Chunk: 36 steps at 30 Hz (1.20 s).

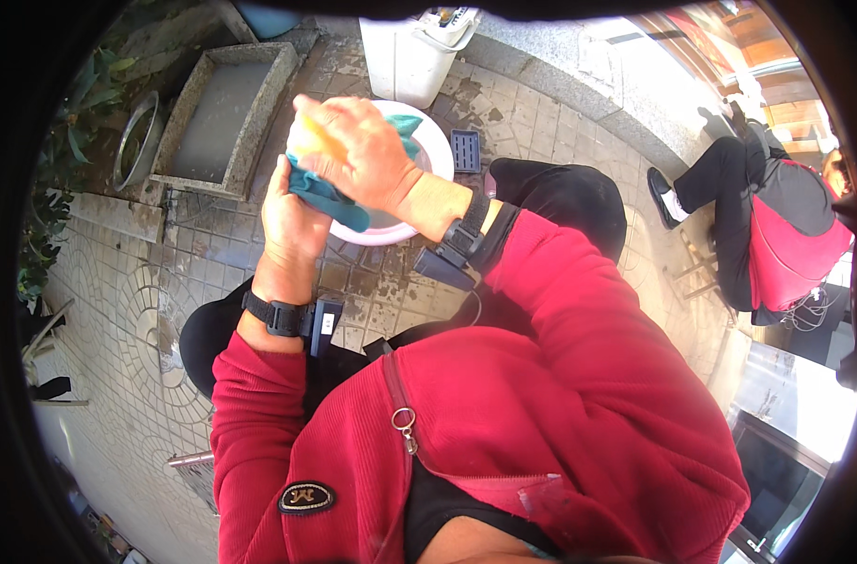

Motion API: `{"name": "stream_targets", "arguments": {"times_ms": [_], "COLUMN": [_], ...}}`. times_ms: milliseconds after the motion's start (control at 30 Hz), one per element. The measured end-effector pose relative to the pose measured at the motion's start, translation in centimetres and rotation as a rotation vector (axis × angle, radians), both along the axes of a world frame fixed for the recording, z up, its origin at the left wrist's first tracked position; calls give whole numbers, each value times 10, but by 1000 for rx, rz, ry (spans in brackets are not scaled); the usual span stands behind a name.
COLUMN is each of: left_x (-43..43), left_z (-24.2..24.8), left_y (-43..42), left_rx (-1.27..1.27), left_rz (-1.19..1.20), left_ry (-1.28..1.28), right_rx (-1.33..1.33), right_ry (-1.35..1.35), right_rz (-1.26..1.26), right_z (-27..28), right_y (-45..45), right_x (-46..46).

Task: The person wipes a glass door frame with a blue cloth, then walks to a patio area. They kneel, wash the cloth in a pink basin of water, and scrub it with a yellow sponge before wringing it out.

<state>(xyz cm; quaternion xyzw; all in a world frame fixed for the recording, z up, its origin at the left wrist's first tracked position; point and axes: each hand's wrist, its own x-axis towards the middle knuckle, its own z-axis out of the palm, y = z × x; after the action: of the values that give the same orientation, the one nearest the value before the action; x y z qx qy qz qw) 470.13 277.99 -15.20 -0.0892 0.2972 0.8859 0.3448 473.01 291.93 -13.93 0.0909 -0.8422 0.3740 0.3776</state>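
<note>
A wet-looking teal cloth (322, 194) lies across the palm of my left hand (294, 218), whose fingers are partly hidden behind it. My right hand (365, 144) grips a yellow-orange object (319, 139), perhaps a bar of soap, above the cloth; glare hides its outline. Both hands are over the left side of a round white basin (439, 151) standing on the paving. More teal cloth (403, 127) shows at the basin's far side, behind my right hand. A small blue slotted soap tray (465, 151) sits on the ground just right of the basin.
A white bin (407, 63) stands beyond the basin. A stone trough (241, 169) holding greyish water and a metal-rimmed round object (135, 141) are at the left, near plants. A granite kerb (576, 84) curves across the upper right. Another person (788, 211) sits at the right.
</note>
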Motion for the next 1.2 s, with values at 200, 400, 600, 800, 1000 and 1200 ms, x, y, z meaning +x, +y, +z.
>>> {"name": "stream_targets", "arguments": {"times_ms": [200, 400, 600, 800, 1000, 1200], "left_x": [-6, -13, -21, -20, -3, 4], "left_z": [-3, 18, 31, 25, 5, -6], "left_y": [8, -9, -19, -11, 5, 9], "left_rx": [-62, 238, 290, 133, -20, 143], "left_rz": [-41, -215, -164, -55, -121, -247], "left_ry": [-57, -25, 67, -2, -9, 61], "right_rx": [-31, -1183, -1260, -1792, -516, 87], "right_ry": [-122, -539, -1193, -687, -381, 1], "right_rz": [-27, 693, 768, 598, 267, -11], "right_z": [-11, -44, -79, -54, -20, -36], "right_y": [-10, -9, -23, 21, 2, -19], "right_x": [1, 14, 49, 16, 14, 30]}}
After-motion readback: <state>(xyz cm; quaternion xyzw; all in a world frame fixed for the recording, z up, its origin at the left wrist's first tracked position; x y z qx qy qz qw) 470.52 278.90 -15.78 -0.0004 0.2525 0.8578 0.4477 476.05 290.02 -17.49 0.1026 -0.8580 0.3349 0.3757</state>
